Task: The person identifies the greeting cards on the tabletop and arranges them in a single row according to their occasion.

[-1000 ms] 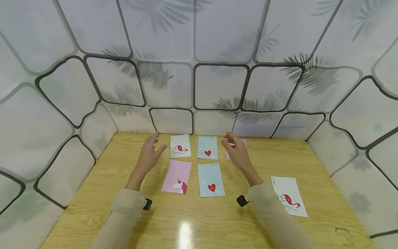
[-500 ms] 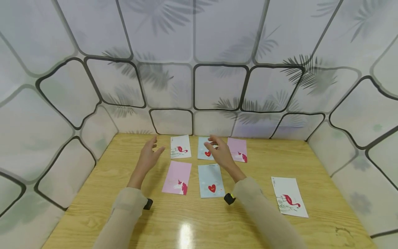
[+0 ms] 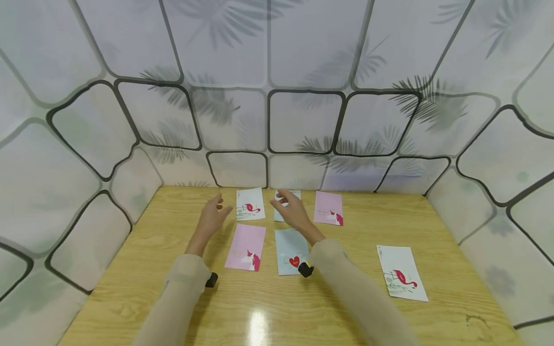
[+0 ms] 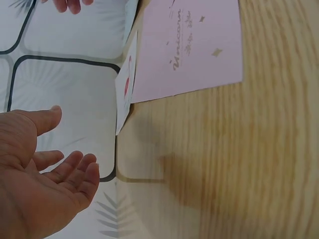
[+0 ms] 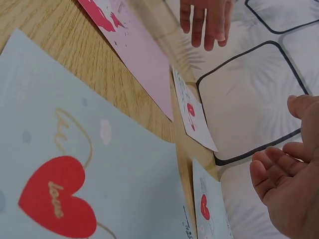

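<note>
My left hand [image 3: 212, 217] hovers with loosely bent fingers and holds nothing, just left of a white flamingo card [image 3: 250, 204] in the back row. Relaxed and holding nothing, my right hand [image 3: 295, 212] overlaps the back light blue heart card [image 3: 296, 194], hiding part of it in the head view. Below that lies another light blue heart card [image 5: 124, 164], which fills much of the right wrist view. A pink unicorn card [image 3: 245, 247] is to its left. In the left wrist view, the left palm [image 4: 45, 199] is turned up, fingers apart from the cards.
A second pink unicorn card [image 3: 328, 208] lies at the back, right of the right hand. Farther right is another white flamingo card [image 3: 402, 272]. The wooden table [image 3: 346, 307] meets a patterned cloth wall [image 3: 303, 120] at the back and sides.
My right hand has moved left, from over the back pink card to over the back blue card, uncovering the pink one. My left hand has shifted slightly right. The cards stay in place.
</note>
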Motion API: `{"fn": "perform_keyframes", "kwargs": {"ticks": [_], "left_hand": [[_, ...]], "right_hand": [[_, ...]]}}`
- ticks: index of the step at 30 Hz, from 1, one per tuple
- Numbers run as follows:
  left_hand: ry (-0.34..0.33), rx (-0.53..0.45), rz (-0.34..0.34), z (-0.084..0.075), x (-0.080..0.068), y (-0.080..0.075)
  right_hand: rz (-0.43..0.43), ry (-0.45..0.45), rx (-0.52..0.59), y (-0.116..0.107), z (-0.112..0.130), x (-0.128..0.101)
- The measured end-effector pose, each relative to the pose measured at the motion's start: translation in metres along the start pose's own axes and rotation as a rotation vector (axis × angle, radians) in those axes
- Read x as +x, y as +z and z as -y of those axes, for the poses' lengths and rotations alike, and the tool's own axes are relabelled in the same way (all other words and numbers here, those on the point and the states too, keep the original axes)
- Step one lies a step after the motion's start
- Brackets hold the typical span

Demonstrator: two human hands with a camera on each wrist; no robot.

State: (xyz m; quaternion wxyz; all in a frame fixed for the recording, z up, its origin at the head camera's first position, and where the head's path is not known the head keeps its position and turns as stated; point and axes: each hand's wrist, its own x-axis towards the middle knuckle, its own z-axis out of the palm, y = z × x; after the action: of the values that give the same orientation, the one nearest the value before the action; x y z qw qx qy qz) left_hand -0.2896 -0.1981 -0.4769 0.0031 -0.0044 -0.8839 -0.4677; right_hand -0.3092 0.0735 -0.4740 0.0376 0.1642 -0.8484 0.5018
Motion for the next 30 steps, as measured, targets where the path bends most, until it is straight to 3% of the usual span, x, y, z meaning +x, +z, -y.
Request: {"fn": "perform_keyframes", "kwargs": {"ticks": [8, 20, 30], "left_hand": [[-0.069, -0.023, 0.021, 0.005, 0.006, 0.009], [-0.062, 0.014, 0.030, 0.010, 0.015, 0.018], [-0.088, 0.052, 0.056, 0.004, 0.020, 0.025]], "right_hand": [[0.044, 0.012, 0.022, 0.019, -0.005, 0.008], [0.098, 0.062, -0.041, 0.032, -0.010, 0.022], [0.176, 0.088, -0.115, 0.043, -0.010, 0.036]]}}
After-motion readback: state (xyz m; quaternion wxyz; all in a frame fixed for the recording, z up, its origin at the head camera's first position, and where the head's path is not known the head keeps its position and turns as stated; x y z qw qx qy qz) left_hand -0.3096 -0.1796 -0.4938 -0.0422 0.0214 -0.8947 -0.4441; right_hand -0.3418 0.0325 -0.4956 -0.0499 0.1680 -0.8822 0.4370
